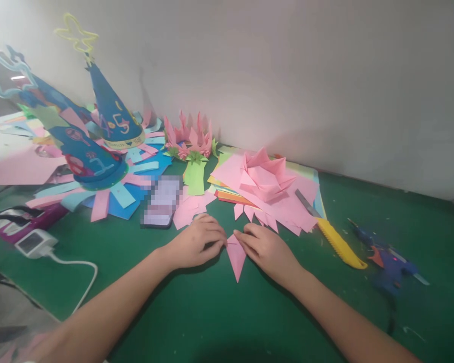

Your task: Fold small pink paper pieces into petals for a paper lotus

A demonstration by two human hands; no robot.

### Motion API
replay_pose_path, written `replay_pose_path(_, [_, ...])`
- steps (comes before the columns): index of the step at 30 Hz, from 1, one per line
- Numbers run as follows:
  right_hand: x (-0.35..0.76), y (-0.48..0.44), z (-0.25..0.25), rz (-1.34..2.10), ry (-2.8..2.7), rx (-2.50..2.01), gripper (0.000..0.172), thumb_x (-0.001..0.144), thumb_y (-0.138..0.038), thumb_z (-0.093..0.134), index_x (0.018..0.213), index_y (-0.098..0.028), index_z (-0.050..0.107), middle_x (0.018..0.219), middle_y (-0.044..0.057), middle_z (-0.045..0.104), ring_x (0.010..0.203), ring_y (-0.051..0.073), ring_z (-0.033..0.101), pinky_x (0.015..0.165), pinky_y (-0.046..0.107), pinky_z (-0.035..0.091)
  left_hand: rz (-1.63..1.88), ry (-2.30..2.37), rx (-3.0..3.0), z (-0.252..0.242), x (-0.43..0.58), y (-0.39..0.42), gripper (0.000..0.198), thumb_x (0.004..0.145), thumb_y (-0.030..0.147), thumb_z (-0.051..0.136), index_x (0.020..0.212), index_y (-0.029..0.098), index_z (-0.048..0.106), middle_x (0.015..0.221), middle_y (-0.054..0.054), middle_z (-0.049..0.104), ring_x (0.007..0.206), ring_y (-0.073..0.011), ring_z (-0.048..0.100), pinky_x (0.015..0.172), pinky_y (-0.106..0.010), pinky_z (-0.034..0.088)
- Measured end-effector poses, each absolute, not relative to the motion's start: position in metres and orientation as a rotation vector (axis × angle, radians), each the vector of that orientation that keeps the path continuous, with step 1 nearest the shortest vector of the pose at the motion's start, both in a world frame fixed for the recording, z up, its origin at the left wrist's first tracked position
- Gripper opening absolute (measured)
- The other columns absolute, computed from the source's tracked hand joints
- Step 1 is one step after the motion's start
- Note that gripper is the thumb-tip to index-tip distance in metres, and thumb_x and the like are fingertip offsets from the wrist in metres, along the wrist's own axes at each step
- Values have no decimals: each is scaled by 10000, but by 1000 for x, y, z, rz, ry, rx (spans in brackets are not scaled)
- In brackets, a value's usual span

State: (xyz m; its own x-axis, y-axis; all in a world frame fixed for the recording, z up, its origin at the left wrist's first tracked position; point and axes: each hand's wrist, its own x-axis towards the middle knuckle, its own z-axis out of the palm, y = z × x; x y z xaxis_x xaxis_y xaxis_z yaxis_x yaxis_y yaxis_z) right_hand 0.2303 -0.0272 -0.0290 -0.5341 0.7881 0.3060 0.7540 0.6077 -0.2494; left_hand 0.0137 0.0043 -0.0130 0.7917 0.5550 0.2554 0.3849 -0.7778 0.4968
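A small pink paper piece, folded to a kite shape, points its sharp tip toward me on the green table. My left hand pinches its upper left corner between thumb and fingers. On the other side, the closed fingers of my right hand grip the upper right edge. Just beyond my hands lie several small folded pink paper pieces. Behind them a pink paper flower sits on a stack of coloured paper.
A yellow utility knife and a blue glue gun lie at the right. A phone, blue cone hats, a pink paper crown and a power strip with a white charger occupy the left and back. A wall rises behind.
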Motion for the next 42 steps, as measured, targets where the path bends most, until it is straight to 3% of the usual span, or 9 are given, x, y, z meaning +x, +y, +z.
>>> replay_pose_path(8, [230, -28, -28, 148, -2467, -1248, 341, 971, -241, 331, 835, -162, 633, 711, 31, 508, 635, 141, 462, 590, 278, 348, 602, 992, 2464, -22, 21, -1, 153, 832, 289, 555, 943, 184, 561, 940, -41, 595, 902, -189, 518, 822, -346, 384])
replay_pose_path(20, [230, -29, -28, 130, -2463, -1242, 337, 972, -240, 334, 836, -167, 633, 712, 26, 502, 644, 136, 467, 576, 274, 335, 559, 1213, 2528, -26, 35, -10, 80, 778, 157, 491, 825, 182, 550, 828, -24, 515, 830, -193, 443, 756, -346, 349])
replay_pose_path(31, [232, -30, -30, 245, -2382, -1233, 236, 935, -209, 409, 1048, -167, 612, 850, 73, 596, 768, 179, 576, 676, 312, 472, 593, 1044, 2525, -25, 30, -9, 130, 810, 129, 494, 830, 180, 611, 887, -38, 555, 855, -182, 487, 801, -353, 389])
replay_pose_path(42, [231, -30, -26, 326, -2333, -1252, 241, 928, -205, 416, 1055, -173, 619, 871, 79, 609, 774, 184, 589, 683, 323, 493, 599, 1165, 2363, -23, 28, -6, 84, 759, 291, 671, 779, 213, 650, 928, -27, 560, 923, -211, 498, 849, -406, 382])
